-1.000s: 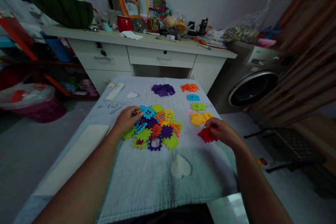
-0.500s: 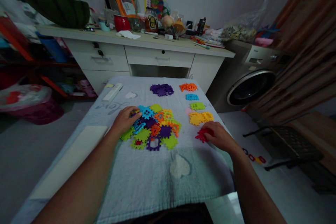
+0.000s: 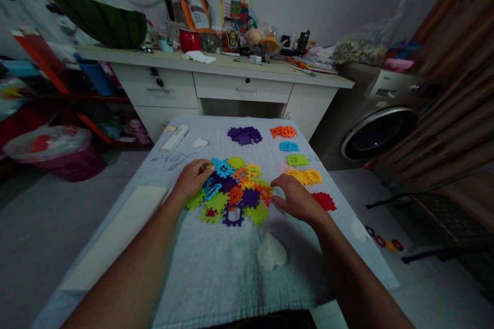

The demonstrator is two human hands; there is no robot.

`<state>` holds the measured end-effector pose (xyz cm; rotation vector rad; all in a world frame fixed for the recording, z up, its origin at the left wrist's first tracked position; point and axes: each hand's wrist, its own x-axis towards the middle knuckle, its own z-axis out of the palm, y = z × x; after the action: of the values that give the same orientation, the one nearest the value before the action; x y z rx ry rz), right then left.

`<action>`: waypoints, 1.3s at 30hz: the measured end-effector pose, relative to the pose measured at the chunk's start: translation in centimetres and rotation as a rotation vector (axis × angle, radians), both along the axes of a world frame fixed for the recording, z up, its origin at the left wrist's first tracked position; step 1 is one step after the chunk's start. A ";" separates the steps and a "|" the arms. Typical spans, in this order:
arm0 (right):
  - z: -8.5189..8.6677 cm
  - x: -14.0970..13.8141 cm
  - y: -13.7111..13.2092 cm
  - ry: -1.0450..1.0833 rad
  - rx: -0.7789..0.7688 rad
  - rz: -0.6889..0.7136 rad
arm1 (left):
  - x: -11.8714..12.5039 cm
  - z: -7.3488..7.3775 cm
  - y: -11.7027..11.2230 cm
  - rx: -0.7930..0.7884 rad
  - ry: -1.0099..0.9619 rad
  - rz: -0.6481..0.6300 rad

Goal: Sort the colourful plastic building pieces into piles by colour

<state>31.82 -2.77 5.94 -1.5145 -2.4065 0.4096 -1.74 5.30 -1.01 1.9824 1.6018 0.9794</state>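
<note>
A mixed heap of toothed plastic building pieces [image 3: 220, 200] in green, blue, purple, orange and yellow lies on the cloth. At its left edge, my left hand [image 3: 192, 180] is closed round a small yellowish building piece [image 3: 204, 168], partly hidden by the fingers. My right hand [image 3: 295, 196] hovers at the heap's right edge, thumb and fingers apart, holding nothing, close to an orange piece [image 3: 265, 194]. Sorted groups lie to the right: red pieces [image 3: 325, 201], yellow pieces [image 3: 311, 177], green pieces [image 3: 297, 160], blue pieces [image 3: 289, 146] and orange pieces [image 3: 283, 131]. Purple pieces [image 3: 244, 135] form a group at the back.
The cloth-covered table [image 3: 216, 277] has a long white board [image 3: 116, 239] on its left and a white bar [image 3: 175, 138] at the back left. Beyond stands a white cluttered desk [image 3: 165, 87]. A washing machine [image 3: 370, 113] and a stool [image 3: 428, 221] are on the right.
My right hand has let go of the red piece among the red group and moved left to the heap, opening. My left hand stays at the heap's left edge. The view has shifted slightly.
</note>
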 end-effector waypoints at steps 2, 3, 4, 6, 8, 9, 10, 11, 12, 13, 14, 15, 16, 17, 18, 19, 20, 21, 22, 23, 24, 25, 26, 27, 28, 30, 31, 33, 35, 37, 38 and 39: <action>-0.8 -1.7 0.2 -0.048 0.014 -0.025 | 0.0 0.1 0.0 0.009 0.006 -0.003; -1.1 -2.2 0.2 -0.076 0.018 -0.042 | 0.0 0.1 -0.1 0.013 0.008 -0.003; -1.4 -2.6 0.2 -0.101 0.017 -0.057 | 0.1 0.2 -0.1 0.015 0.007 -0.004; -1.8 -3.0 0.1 -0.130 0.004 -0.078 | 0.1 0.2 -0.1 0.010 -0.002 -0.004; -2.0 -3.1 0.0 -0.127 -0.009 -0.090 | 0.1 0.1 -0.1 0.003 -0.013 0.001; -2.0 -3.2 0.0 -0.120 -0.017 -0.097 | 0.1 0.0 -0.1 0.002 -0.016 0.004; -2.1 -3.3 0.0 -0.110 -0.024 -0.102 | 0.1 0.0 -0.1 0.005 -0.017 0.006; -2.2 -3.3 -0.1 -0.096 -0.029 -0.106 | 0.0 -0.1 -0.1 0.009 -0.016 0.007; -2.2 -3.4 -0.1 -0.075 -0.030 -0.108 | 0.0 -0.1 -0.1 0.014 -0.013 0.005; -2.2 -3.3 -0.1 -0.050 -0.029 -0.107 | 0.0 -0.2 -0.1 0.018 -0.008 0.002; -2.2 -3.3 -0.1 -0.021 -0.023 -0.106 | 0.0 -0.2 -0.1 0.021 -0.003 0.000; -2.1 -3.1 0.0 0.010 -0.014 -0.106 | 0.0 -0.2 -0.1 0.024 0.000 -0.002; -1.9 -2.9 0.1 0.040 -0.005 -0.106 | -0.1 -0.2 -0.1 0.025 0.001 -0.003; -1.6 -2.5 0.3 0.063 0.000 -0.106 | -0.1 -0.1 -0.1 0.024 -0.001 -0.005; -1.2 -2.0 0.7 0.078 0.005 -0.104 | -0.1 -0.1 -0.1 0.023 -0.004 -0.005; -0.7 -1.5 1.3 0.086 0.014 -0.100 | -0.1 -0.1 -0.1 0.021 -0.007 -0.005; -0.2 -0.8 2.1 0.086 0.028 -0.096 | 0.0 -0.1 -0.1 0.018 -0.009 -0.004; 0.3 -0.1 3.1 0.079 0.046 -0.094 | 0.0 -0.1 -0.2 0.017 -0.008 0.000; 0.8 0.7 4.4 0.070 0.075 -0.100 | 0.0 -0.1 -0.2 0.017 -0.007 0.004; 1.2 1.5 5.8 0.057 0.108 -0.117 | 0.0 -0.1 -0.2 0.019 -0.006 0.007; 1.4 2.3 7.4 0.045 0.138 -0.148 | 0.0 -0.1 -0.2 0.023 -0.004 0.010; 1.6 3.1 9.1 0.031 0.167 -0.190 | 0.0 -0.1 -0.2 0.027 -0.004 0.011; 1.7 3.9 10.8 0.017 0.188 -0.239 | 0.0 -0.2 -0.2 0.030 -0.003 0.012; 1.6 4.6 12.5 -0.003 0.210 -0.293 | 0.0 -0.2 -0.2 0.031 -0.001 0.012; 1.4 5.4 14.2 -0.020 0.220 -0.352 | 0.0 -0.2 -0.2 0.030 0.002 0.013; 0.8 6.8 17.1 -0.041 0.209 -0.477 | -0.1 -0.3 -0.1 0.026 0.006 0.016; 0.4 7.4 18.3 -0.043 0.200 -0.538 | -0.1 -0.3 -0.1 0.023 0.008 0.017; -0.4 8.5 20.4 -0.038 0.168 -0.644 | -0.1 -0.2 -0.1 0.017 0.012 0.018; -1.3 9.4 22.1 -0.025 0.141 -0.723 | 0.0 -0.1 -0.2 0.009 0.016 0.019; -2.0 10.0 23.4 -0.013 0.130 -0.769 | 0.0 0.0 -0.2 0.004 0.017 0.021; -2.3 10.3 24.0 -0.008 0.128 -0.781 | 0.1 0.1 -0.3 0.003 0.017 0.022; -2.6 10.4 24.5 -0.003 0.125 -0.786 | 0.1 0.1 -0.3 0.002 0.018 0.023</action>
<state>42.26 21.70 3.33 -2.2026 -1.5979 0.0763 -1.66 5.02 -0.89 1.9835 1.6369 0.9753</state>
